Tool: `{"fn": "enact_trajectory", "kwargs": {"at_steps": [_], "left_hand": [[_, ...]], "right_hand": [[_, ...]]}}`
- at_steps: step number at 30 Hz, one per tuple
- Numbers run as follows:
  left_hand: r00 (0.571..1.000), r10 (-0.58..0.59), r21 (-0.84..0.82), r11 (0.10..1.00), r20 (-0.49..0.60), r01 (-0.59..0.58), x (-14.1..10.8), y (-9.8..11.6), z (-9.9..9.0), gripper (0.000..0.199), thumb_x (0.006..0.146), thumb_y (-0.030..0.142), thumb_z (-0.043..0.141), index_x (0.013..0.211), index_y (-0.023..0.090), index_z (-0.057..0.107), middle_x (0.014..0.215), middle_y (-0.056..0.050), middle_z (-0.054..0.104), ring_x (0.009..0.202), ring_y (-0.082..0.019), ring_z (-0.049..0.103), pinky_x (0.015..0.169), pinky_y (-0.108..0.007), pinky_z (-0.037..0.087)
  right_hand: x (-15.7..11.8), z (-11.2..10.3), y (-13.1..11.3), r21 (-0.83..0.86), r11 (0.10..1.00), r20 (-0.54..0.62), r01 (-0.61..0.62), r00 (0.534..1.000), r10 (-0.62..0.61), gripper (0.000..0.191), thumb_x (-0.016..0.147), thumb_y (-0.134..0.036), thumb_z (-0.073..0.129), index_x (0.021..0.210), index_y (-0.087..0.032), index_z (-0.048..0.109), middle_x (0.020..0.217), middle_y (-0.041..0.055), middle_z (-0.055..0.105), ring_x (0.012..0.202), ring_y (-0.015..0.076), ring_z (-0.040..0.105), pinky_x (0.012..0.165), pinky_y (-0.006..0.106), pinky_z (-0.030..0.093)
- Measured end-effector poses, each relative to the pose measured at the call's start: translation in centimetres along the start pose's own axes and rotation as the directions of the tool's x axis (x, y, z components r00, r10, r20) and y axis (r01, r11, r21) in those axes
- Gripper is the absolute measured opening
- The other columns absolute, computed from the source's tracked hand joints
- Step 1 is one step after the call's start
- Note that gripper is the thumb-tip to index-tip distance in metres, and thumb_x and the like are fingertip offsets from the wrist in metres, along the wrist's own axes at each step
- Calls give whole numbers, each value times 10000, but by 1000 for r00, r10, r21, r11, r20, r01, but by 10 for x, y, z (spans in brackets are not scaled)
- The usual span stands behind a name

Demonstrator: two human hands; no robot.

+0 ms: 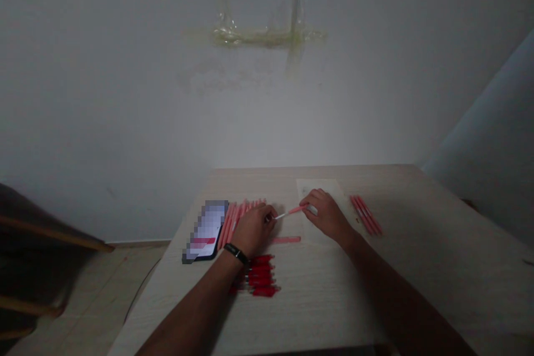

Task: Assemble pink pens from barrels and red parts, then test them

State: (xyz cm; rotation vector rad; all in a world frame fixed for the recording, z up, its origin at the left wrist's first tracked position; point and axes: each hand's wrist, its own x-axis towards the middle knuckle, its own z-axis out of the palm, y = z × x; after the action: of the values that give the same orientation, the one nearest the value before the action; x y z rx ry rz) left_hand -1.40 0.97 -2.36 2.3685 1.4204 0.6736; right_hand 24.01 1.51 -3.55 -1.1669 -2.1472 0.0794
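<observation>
A slim pink-and-white pen (294, 210) spans the space between my two hands, above the table. My right hand (325, 214) is closed around its pink end, with a small pale piece showing by the fingers. At the thin white end, my left hand (256, 228) has its fingers curled together at the tip; the exact hold is partly hidden. Under and beyond my left hand lies a row of pink pens (233, 219). A single pink pen part (287, 240) rests just below the hands. Several red pen pieces (262, 275) lie nearer me, partly behind my left wrist.
A phone (207, 231) with a lit screen lies left of the pink row. Beneath my right hand is a pale sheet (306, 184). Several pink pens (366, 214) lie together at the right. The wooden table (317, 300) meets a wall with yellowed tape (258, 39).
</observation>
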Motion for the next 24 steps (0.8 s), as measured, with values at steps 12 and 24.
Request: {"fn": "enact_trajectory", "kwargs": {"at_steps": [12, 24], "left_hand": [[999, -3, -37, 999, 42, 5, 1, 1, 1, 142, 862, 185, 574, 899, 194, 710, 898, -65, 688, 814, -184, 616, 701, -274, 404], [998, 39, -187, 982, 53, -28, 2, 8, -1, 165, 861, 164, 606, 996, 191, 697, 904, -54, 666, 813, -175, 599, 721, -275, 433]], "right_hand": [[0, 2, -10, 38, 999, 28, 32, 999, -33, 111, 867, -136, 678, 940, -218, 659, 938, 56, 632, 946, 234, 547, 842, 382, 426], [0, 8, -18, 93, 993, 66, 68, 995, -74, 67, 887, -170, 667, 935, -215, 657, 923, 42, 637, 933, 216, 570, 883, 379, 435]]}}
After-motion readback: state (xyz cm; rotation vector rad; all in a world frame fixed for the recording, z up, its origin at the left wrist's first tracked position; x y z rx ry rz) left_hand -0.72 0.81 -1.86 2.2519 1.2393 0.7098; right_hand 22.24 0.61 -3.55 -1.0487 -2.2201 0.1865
